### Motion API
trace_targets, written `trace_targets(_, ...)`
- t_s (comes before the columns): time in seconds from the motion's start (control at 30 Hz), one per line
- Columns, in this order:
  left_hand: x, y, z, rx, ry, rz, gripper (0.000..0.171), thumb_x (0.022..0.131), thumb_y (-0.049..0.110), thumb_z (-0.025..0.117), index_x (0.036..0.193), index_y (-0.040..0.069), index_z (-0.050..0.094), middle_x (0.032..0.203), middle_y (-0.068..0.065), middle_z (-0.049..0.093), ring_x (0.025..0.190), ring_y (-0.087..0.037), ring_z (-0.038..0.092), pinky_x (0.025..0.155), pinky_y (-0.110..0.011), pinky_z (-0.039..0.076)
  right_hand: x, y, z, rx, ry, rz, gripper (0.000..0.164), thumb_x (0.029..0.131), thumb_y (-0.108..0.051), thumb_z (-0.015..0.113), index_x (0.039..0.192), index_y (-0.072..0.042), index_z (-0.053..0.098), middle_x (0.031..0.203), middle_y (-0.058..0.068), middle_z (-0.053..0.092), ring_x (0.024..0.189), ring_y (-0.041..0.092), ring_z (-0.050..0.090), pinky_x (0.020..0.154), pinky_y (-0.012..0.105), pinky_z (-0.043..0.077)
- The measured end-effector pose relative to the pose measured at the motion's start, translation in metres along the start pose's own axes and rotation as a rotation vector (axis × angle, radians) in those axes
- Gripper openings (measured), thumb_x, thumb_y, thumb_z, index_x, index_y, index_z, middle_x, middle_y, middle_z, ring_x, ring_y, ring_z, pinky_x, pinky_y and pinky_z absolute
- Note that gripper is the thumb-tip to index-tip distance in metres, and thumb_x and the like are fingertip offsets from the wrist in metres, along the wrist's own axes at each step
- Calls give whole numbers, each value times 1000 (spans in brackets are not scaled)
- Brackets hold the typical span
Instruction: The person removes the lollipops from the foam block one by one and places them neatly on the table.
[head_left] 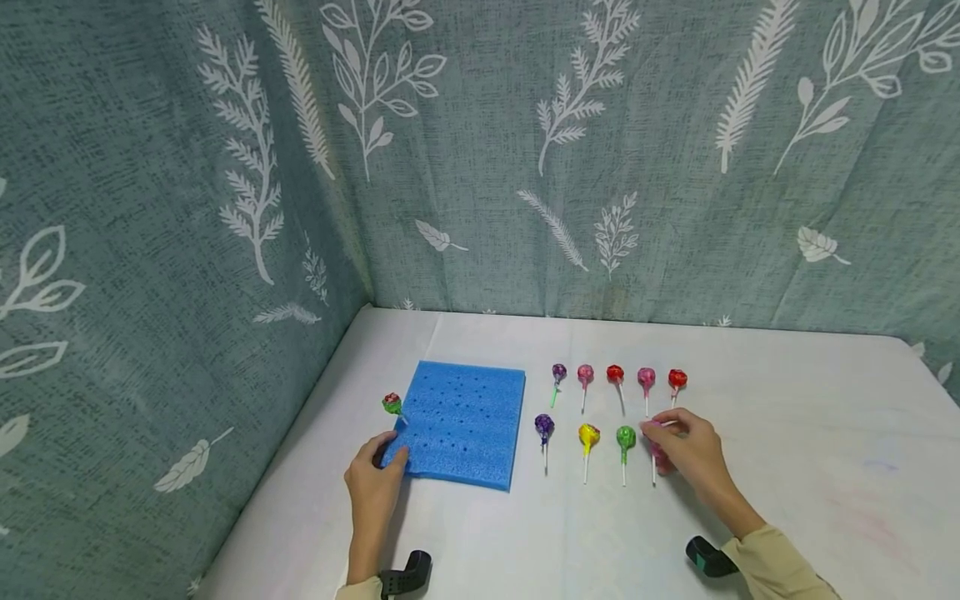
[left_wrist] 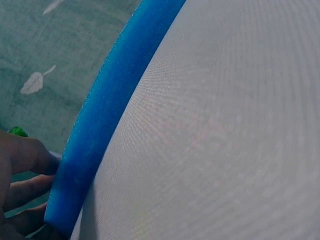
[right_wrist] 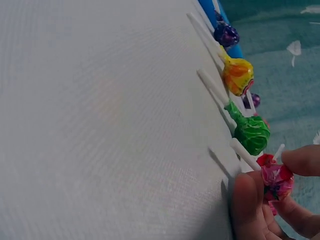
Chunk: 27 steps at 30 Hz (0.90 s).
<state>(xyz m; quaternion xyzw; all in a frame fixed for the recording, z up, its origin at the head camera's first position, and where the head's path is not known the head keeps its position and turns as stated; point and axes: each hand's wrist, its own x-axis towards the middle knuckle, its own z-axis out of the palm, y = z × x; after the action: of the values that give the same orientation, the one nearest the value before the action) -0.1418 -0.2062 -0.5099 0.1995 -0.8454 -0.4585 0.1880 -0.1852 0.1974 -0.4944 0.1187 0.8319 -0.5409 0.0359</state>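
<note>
My left hand point(head_left: 373, 482) grips the near left corner of a blue foam board point(head_left: 457, 425) dotted with small holes; its fingers point(left_wrist: 31, 156) meet the board's edge in the left wrist view. Just beyond that hand, a red-and-green lollipop point(head_left: 392, 403) stands at the board's left edge, its stick against the foam. My right hand point(head_left: 692, 450) pinches a pink lollipop point(right_wrist: 276, 181) by its wrapped head, the white stick pointing toward the near side. Beside it on the table lies a green lollipop point(head_left: 626, 437), then a yellow one point(head_left: 588, 435) and a dark purple one point(head_left: 543, 427).
Behind them runs a far row: a purple lollipop point(head_left: 558, 372), pink ones point(head_left: 585, 375) and red ones point(head_left: 615, 374), sticks toward the near side. White cloth covers the table point(head_left: 825, 433). A patterned green curtain point(head_left: 480, 167) hangs behind and at the left.
</note>
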Motion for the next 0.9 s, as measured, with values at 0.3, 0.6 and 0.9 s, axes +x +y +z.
trace_targets(0.3,0,0,-1,6,-3,-5,33,86,9,65,117,0,63,125,-23,56,119,-39,51,99,-49,42,4,3,5,-92,40,-58,37,86,-27,68,106,1,55,72,9,55,48,14,54,40,22,48)
trace_targets(0.6,0,-1,0,4,-4,-9,33,86,10,65,117,1,63,125,-22,56,120,-39,50,100,-49,41,3,2,6,-165,49,-102,35,86,-24,69,104,3,55,73,9,55,45,14,54,40,20,46)
trace_targets(0.9,1,-1,0,10,-6,-6,33,86,10,65,117,1,63,126,-22,56,121,-38,49,101,-49,40,-1,1,6,-158,55,-106,33,85,-21,68,104,3,54,72,9,55,45,14,54,39,20,45)
